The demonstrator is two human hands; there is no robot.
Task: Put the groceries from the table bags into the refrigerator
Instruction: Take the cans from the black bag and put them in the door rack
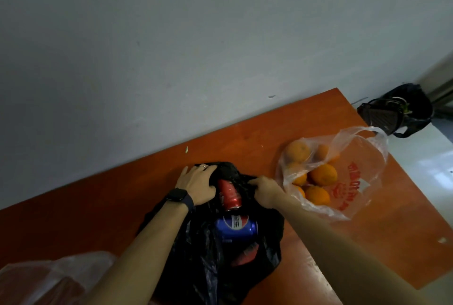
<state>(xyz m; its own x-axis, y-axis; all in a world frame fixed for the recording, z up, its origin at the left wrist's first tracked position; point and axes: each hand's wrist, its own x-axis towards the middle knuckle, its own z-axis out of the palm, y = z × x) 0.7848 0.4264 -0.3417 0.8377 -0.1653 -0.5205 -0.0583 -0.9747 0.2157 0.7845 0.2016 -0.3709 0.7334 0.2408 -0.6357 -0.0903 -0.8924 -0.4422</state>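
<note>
Head view, single frame.

Orange-brown table (98, 206) runs diagonally, far edge butted against the grey wall (196, 47). Far right corner is visible, and the right edge drops away toward bottom right.

Black plastic bag (196, 268) lies mid-table with its mouth toward the wall, spread open. Left hand (196, 187) has its fingers curled over the left side of the mouth, gripping plastic. There is a ring (203, 166) on one finger and a dark smartwatch (177, 195) on the wrist. Right hand (266, 190) pinches the right side of the mouth, fingers bunched tight on the film. Both hold bag only, no can.

Inside the bag:
- red can (229, 194) lying between the two hands, tilted
- blue Pepsi can (236, 227) just below it, on its side
- second red can (245, 255) further down, mostly covered by plastic

Clear bag with red print (362, 182) sits just right of the right forearm and holds several oranges (323, 174). Its handle loops reach the table's right edge.

Open room: bare tabletop left of the black bag, plus a narrow strip between the bag mouth and the wall. A small pale scrap (186, 149) lies on that strip near the far edge.

Another clear plastic bag (49, 277) is at the bottom left corner, blurred, contents unreadable. A dark bag (402, 111) sits on the floor past the far right corner.
</note>
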